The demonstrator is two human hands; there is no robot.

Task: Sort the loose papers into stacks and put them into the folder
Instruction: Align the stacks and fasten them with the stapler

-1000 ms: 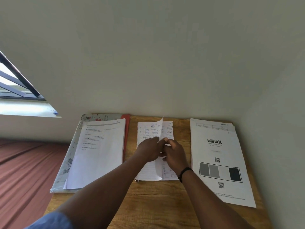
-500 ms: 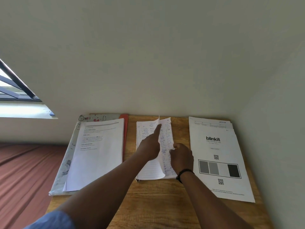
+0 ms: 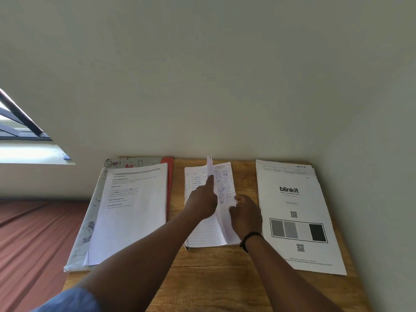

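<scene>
Left hand (image 3: pixel 201 202) flat under raised sheet (image 3: pixel 221 212); right hand (image 3: pixel 245 218) seemingly pinches its edge.

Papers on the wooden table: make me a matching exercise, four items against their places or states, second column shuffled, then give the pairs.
Items:
1. blinkit sheet
2. typed sheet
3. handwritten lined pages
4. red folder

Places or states:
A. middle of the table, one page raised on edge by the left hand
B. tops the stack at the right edge
C. only an edge shows beside the left stack
D. tops the left stack, on a patterned cover

Pairs: 1-B, 2-D, 3-A, 4-C
</scene>
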